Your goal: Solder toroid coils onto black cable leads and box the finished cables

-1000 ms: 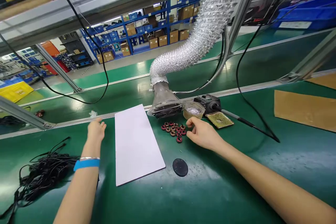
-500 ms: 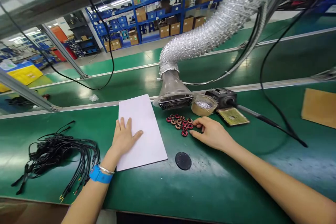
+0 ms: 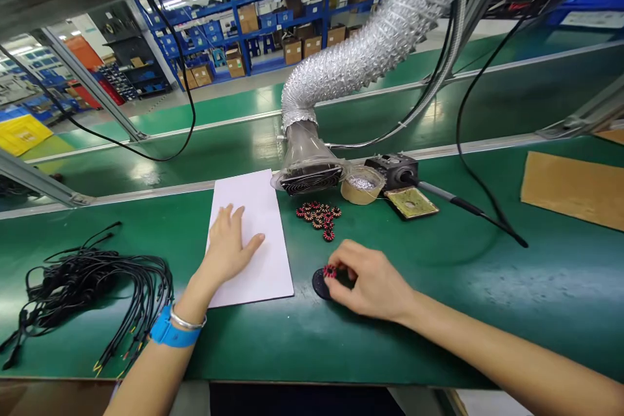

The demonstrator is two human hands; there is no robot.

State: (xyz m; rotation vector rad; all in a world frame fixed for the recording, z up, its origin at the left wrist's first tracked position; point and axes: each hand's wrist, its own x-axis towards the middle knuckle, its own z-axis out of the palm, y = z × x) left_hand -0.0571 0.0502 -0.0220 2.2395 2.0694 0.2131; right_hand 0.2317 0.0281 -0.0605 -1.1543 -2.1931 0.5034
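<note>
My left hand rests on a white rectangular board or stack of paper, its fingers stretched out and thumb spread. Between the thumb and fingertips of my right hand is a small red-and-black wound ring, like a toroid coil. It is over the edge of a round black disc, partly hidden by the ring and hand; whether the ring touches the disc I cannot tell. Farther back lies a cluster of similar wound coils, some red and some copper-coloured.
Black cables lie bunched at left. A fume extractor nozzle on a silver duct stands behind the coils, beside a solder wire roll, a yellow sponge and a soldering iron in its holder. Brown cardboard lies at right.
My right hand has moved from the coil cluster toward me, to the black disc, bringing one coil with it. My left hand stays on the white board, its fingers slightly more raised. The view has shifted.
</note>
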